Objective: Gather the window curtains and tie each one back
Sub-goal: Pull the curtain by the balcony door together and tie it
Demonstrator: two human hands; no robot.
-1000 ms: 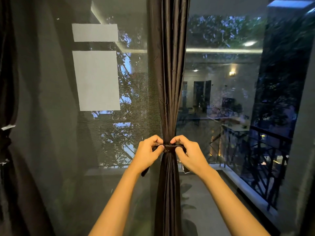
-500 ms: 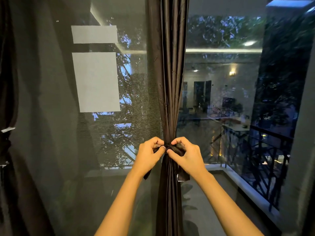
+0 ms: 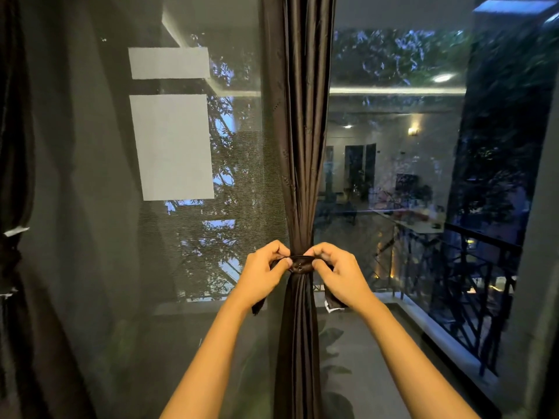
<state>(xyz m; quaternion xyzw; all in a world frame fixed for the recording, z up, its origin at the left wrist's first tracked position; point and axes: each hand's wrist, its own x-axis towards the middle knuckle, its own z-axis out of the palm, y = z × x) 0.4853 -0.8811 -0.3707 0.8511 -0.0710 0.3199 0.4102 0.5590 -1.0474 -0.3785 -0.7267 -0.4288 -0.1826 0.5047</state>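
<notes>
A dark brown curtain [image 3: 298,146] hangs gathered into a narrow column at the middle of the window. A matching tieback band [image 3: 301,264] wraps round it at waist height. My left hand [image 3: 263,273] pinches the band's left end, whose loose tail hangs below the wrist. My right hand [image 3: 338,273] pinches the right end, and a tail with a white tag [image 3: 331,306] dangles under it. Both hands sit close against the curtain. Another dark curtain [image 3: 12,207] hangs at the far left, cinched by a band.
A sheer mesh curtain [image 3: 90,237] covers the left half of the window. Bare glass [image 3: 408,176] on the right shows a balcony railing [image 3: 472,267] and trees outside. White rectangles [image 3: 172,146] reflect in the left pane.
Both hands have drawn the band's ends apart sideways, pulling it flat and tight across the front of the gathered curtain. The right tail hangs lower now.
</notes>
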